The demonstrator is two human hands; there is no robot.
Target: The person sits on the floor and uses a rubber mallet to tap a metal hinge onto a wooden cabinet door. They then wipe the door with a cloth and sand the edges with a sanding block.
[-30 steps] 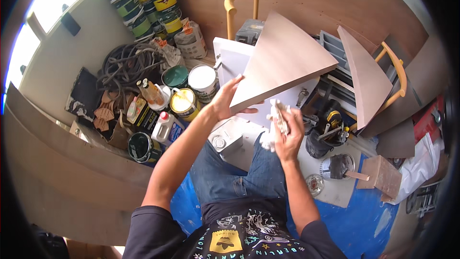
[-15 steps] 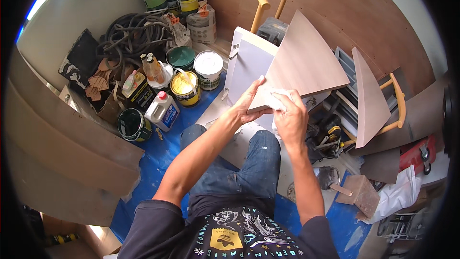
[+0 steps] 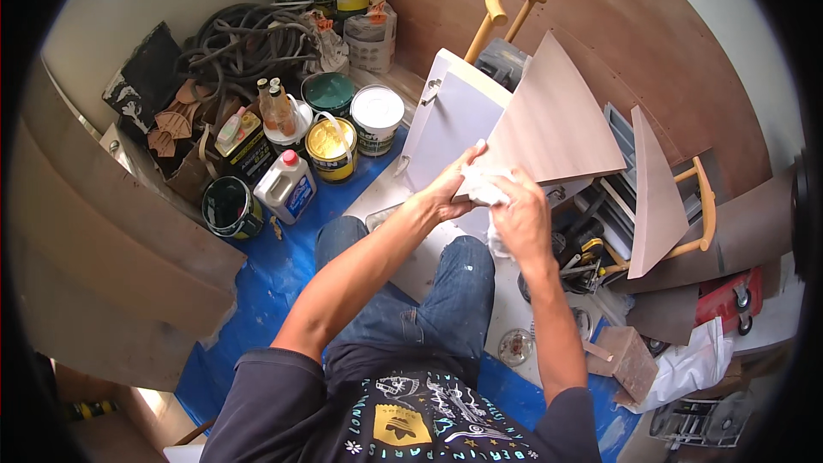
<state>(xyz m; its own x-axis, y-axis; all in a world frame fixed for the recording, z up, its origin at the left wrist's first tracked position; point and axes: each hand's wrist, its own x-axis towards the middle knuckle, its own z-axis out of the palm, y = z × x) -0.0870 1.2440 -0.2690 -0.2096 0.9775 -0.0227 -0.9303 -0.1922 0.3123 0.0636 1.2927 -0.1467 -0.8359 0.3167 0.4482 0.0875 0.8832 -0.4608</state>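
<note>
A pale pinkish wood-grain panel [image 3: 561,124], roughly triangular with a curved far edge, points its narrow end toward me. My left hand [image 3: 447,187] grips that narrow end from the left, thumb up along the edge and fingers underneath. In my right hand [image 3: 525,216] is a crumpled white cloth [image 3: 485,185], pressed onto the same end of the panel. The cloth covers the corner there, and a loose part hangs below my right hand. Fingers on the panel's underside are mostly hidden.
Paint buckets [image 3: 331,148] and a white jug [image 3: 286,188] stand on blue sheeting [image 3: 283,279] at left. Behind the panel leans a white cabinet door [image 3: 459,111]. Another curved panel [image 3: 658,197] stands at right near a wooden chair frame [image 3: 708,206] and tools [image 3: 591,244].
My right hand has moved the cloth slightly left along the panel's narrow end, closer to my left thumb. My left hand keeps its grip. The whole view has shifted a little.
</note>
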